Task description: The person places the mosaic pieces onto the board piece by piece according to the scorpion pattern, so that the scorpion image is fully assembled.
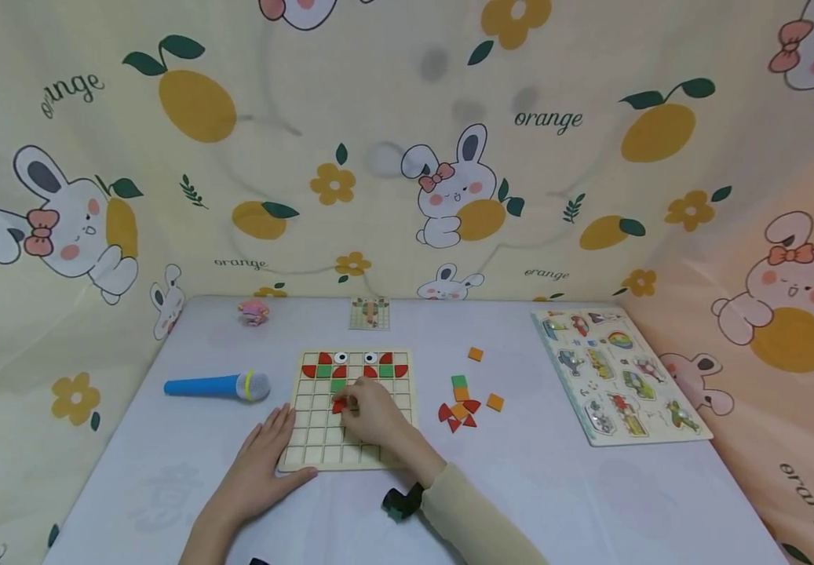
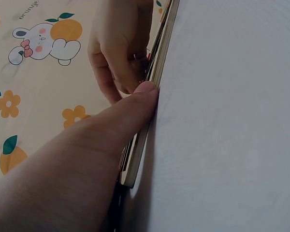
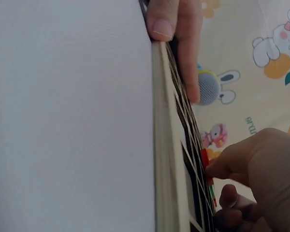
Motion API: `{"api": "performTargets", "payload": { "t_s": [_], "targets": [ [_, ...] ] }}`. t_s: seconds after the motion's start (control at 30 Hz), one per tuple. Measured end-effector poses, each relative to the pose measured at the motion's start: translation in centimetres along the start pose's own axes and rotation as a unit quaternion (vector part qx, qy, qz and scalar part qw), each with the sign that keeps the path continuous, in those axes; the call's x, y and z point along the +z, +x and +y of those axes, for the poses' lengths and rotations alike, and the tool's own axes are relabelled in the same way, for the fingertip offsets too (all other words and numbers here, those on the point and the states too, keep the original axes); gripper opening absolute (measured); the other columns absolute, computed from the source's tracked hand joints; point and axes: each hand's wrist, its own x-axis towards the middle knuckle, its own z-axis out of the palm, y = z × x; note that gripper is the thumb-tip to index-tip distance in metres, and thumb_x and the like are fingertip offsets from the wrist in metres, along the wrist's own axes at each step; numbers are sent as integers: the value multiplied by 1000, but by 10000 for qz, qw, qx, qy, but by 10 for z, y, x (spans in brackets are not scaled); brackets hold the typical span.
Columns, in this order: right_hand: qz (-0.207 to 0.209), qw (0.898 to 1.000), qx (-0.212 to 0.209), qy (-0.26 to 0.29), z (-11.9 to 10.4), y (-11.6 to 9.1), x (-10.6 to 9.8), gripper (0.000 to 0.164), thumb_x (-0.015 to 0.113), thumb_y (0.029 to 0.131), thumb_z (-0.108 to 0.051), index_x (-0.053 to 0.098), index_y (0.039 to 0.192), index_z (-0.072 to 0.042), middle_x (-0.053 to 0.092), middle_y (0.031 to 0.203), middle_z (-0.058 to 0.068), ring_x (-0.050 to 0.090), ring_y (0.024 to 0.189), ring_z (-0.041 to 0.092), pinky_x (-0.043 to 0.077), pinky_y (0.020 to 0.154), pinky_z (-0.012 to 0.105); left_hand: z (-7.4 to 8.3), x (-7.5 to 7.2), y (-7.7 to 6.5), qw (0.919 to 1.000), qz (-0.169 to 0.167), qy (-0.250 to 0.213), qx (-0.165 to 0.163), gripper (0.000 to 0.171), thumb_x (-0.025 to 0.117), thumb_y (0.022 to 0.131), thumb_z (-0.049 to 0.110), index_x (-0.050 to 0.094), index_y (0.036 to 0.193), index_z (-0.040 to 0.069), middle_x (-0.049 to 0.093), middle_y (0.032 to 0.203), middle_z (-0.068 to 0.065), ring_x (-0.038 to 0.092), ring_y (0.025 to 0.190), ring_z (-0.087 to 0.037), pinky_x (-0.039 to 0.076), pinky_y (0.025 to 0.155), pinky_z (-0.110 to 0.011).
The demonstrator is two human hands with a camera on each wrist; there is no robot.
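A square wooden grid board (image 1: 313, 439) lies on the table. Across its top are red quarter-circle pieces, green squares and two eye pieces (image 1: 340, 358); a green square (image 1: 337, 386) sits lower. My right hand (image 1: 373, 412) is over the middle of the board, fingers curled, its thumb tip against a small red piece (image 3: 205, 157) at the board's surface. Part of that piece is hidden by the hand. My left hand (image 1: 258, 467) rests at the board's lower left corner, fingers stretched along the left side and thumb (image 2: 146, 87) on the near edge.
Right of the board lie loose red, orange and green pieces (image 1: 459, 395). A picture puzzle board (image 1: 583, 377) is farther right. A blue toy microphone (image 1: 209, 387) lies left, a pink figurine (image 1: 254, 312) behind it. A small pattern card (image 1: 370, 314) stands at the back.
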Motion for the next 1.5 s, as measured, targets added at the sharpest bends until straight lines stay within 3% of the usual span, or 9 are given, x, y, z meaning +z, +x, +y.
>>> {"api": "performTargets", "payload": {
  "t_s": [0.1, 0.2, 0.27, 0.47, 0.73, 1.07, 1.3, 1.5],
  "targets": [
    [82, 9999, 130, 75, -1, 0, -3, 23, 79, 94, -21, 75, 115, -12, 55, 85, -4, 47, 78, 10, 42, 67, 21, 0, -1, 2, 10000, 38, 27, 24, 116, 68, 89, 75, 25, 167, 0, 19, 175, -18, 12, 163, -42, 12, 130, -65],
    [143, 9990, 417, 65, -2, 0, -2, 34, 85, 91, -39, 69, 107, -13, 53, 84, -5, 47, 75, 9, 40, 63, 22, -1, 0, 3, 10000, 38, 29, 0, 115, 69, 89, 75, 26, 167, 1, 19, 176, -17, 13, 164, -40, 12, 131, -63],
    [164, 9985, 528, -16, -2, 0, -1, 37, 86, 90, -43, 69, 102, -13, 51, 81, -5, 45, 72, 9, 38, 60, 22, -2, 2, 4, 10000, 24, 19, 21, 115, 69, 89, 74, 26, 166, 1, 19, 176, -17, 13, 163, -41, 11, 131, -64],
    [269, 9986, 412, -167, -4, -1, 0, 26, 83, 92, -32, 76, 103, -10, 52, 79, -5, 45, 71, 8, 38, 60, 21, -2, 4, 3, 10000, -1, -29, 10, 115, 69, 89, 74, 25, 167, 2, 18, 176, -15, 12, 164, -40, 11, 131, -63],
    [416, 9987, 291, 57, -4, 1, 1, 21, 80, 96, -22, 78, 111, -7, 59, 86, -3, 48, 77, 10, 41, 65, 22, -1, -1, 0, 10000, 21, 60, 28, 115, 67, 90, 75, 23, 167, 2, 18, 176, -17, 12, 163, -41, 11, 131, -64],
    [459, 9984, 255, 204, -1, 1, 3, 22, 80, 96, -21, 78, 114, -8, 59, 83, -5, 48, 75, 8, 42, 64, 21, -3, 1, 0, 9999, -51, 109, -25, 118, 66, 88, 77, 23, 167, 2, 17, 176, -17, 11, 164, -41, 10, 131, -64],
    [494, 9986, 189, -97, -4, 1, 4, 18, 77, 98, -20, 79, 111, -8, 59, 82, -5, 48, 76, 9, 40, 65, 22, -3, 1, 0, 9999, 21, 107, 7, 116, 67, 89, 76, 24, 167, 2, 18, 176, -17, 12, 163, -41, 11, 131, -64],
    [520, 9983, 247, -26, -4, 1, 4, 15, 77, 98, -19, 79, 109, -9, 57, 77, -6, 48, 74, 9, 40, 64, 22, -2, 3, 2, 9999, 86, 52, 52, 116, 68, 89, 75, 26, 167, 1, 20, 175, -18, 13, 163, -42, 12, 130, -65]
  ]
}}
